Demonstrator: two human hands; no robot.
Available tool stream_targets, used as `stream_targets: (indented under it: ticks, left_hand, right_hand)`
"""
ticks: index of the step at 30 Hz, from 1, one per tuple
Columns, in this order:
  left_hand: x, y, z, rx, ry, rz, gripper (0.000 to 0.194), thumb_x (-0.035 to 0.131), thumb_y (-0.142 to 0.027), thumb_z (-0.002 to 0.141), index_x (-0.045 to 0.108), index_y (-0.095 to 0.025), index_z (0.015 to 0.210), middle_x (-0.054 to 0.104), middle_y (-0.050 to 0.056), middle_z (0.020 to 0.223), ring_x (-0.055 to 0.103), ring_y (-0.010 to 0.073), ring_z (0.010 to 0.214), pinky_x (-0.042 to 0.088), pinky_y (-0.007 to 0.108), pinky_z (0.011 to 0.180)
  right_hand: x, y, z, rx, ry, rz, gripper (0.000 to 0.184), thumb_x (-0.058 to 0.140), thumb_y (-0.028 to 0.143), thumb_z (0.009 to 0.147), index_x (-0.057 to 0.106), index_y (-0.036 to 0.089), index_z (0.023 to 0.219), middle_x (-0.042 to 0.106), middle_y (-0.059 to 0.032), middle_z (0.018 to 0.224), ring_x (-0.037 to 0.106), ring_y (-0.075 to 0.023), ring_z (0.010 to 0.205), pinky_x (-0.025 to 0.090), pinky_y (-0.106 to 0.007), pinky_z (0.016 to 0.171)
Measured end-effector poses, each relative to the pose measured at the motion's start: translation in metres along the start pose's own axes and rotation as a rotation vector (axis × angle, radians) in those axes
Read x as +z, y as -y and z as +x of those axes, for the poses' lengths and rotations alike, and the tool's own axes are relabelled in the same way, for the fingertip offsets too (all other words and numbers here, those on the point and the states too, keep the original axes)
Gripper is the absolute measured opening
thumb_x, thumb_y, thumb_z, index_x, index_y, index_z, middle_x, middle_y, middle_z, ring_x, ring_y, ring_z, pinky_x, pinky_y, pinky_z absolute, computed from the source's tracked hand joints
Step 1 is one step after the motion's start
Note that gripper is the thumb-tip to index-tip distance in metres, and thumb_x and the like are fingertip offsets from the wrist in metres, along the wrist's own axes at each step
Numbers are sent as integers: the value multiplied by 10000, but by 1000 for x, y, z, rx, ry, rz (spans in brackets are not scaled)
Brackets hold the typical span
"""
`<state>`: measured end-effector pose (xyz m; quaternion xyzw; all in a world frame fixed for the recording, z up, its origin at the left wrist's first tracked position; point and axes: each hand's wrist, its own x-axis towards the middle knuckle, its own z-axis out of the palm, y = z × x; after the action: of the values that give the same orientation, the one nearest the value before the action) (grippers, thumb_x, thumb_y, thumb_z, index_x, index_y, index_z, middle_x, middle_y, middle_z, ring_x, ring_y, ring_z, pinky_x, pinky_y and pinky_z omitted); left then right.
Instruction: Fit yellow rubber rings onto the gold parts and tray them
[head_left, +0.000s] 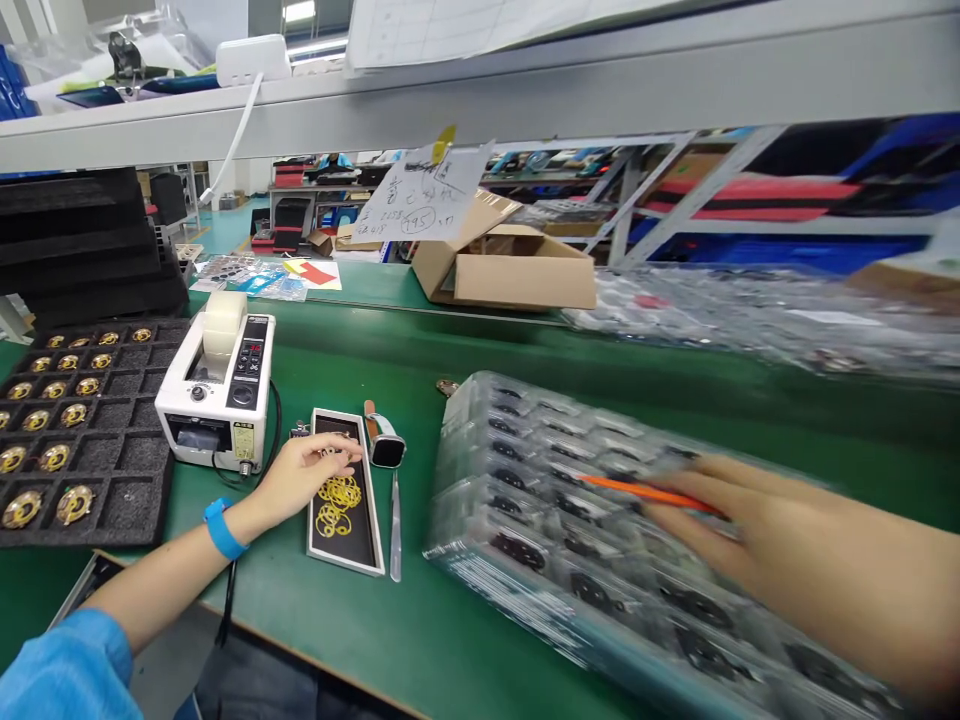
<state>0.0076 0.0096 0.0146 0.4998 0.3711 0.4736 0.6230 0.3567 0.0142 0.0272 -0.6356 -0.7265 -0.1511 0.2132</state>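
My left hand [311, 478] hovers over a narrow white-rimmed tray [347, 559] with a dark bottom. Its thumb and fingertips are drawn together; what they hold, if anything, is too small to make out. Below the fingers, in the tray, lie several thin yellow rings [339, 495]. My right hand [757, 520], smeared by motion, grips a slim orange pointed tool [651, 492] whose exact kind is blurred. That hand is above a tall stack of clear plastic trays [517, 610], the top one with black parts [517, 550] in its pockets.
A white tape dispenser [217, 385] stands left of the narrow tray, beside a black foam tray [112, 500] of gold round parts. Metal tweezers [395, 530] and a watch [386, 447] lie on the green table. Farther back are a cardboard box [517, 278] and plastic bags [720, 310].
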Motion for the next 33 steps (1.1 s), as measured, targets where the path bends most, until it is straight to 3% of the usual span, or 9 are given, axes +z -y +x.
stream_targets:
  ticks: [2,5,9,14,20,23,26,29,33]
  left_hand:
    - [0,-2,-1,-41,19,2,328,708,-454,681,702,-127,706,680,93,924,618,249,1003,501,371,890]
    - [1,-5,-2,-100,63,-30,455,691,-560,663,676,-106,631,663,89,849,630,215,893,498,349,863]
    - [1,-10,-2,-121,62,-130,418,694,-523,674,661,-108,632,622,47,699,588,147,720,495,297,773]
    - [0,-11,-2,-137,9,-163,251,706,-361,665,649,-116,651,600,24,685,555,126,684,476,280,736]
    - [3,-11,-5,-124,-19,-118,242,657,-328,728,612,-126,603,622,32,711,598,143,730,505,307,785]
    - [3,-14,-6,-63,5,-141,131,635,-274,767,677,-169,833,677,50,971,629,196,966,487,363,922]
    - [0,-13,-8,-5,70,-115,383,616,-227,803,596,-283,1182,617,43,1227,541,233,1188,443,402,1010]
    - [-1,-10,-10,50,149,-62,443,587,-253,852,519,-328,1283,532,44,1355,470,257,1271,436,427,1031]
    - [1,-8,-11,80,195,-1,397,571,-279,873,545,-311,1269,560,52,1327,511,266,1232,441,450,1036]
  right_hand:
    - [-12,56,5,-224,-96,-11,257,481,346,858,689,218,778,680,-60,798,583,-152,548,311,-247,389]
    - [-14,138,9,-467,-232,117,268,419,169,900,687,171,884,680,-46,809,614,-122,662,421,-211,496]
    - [8,195,8,-560,-401,196,277,408,72,892,680,122,917,687,-54,768,573,-134,643,415,-232,530]
    - [27,201,3,-543,-515,237,264,415,44,892,662,101,964,699,-63,773,535,-146,612,406,-254,540]
    - [27,197,-1,-547,-572,403,184,475,58,875,640,132,913,688,-78,792,570,-154,655,446,-258,575]
    - [19,196,-1,-242,-443,751,127,522,107,866,625,181,857,636,-41,761,572,-138,656,448,-240,550]
    - [11,195,0,77,-216,1075,135,550,205,854,618,199,737,573,-8,709,493,-116,566,401,-236,489]
    - [9,195,2,195,-68,1237,141,595,263,797,657,199,687,562,-6,724,414,-97,525,365,-240,486]
    - [11,196,5,290,29,1311,110,654,278,708,674,195,638,577,-21,778,383,-93,534,346,-248,505]
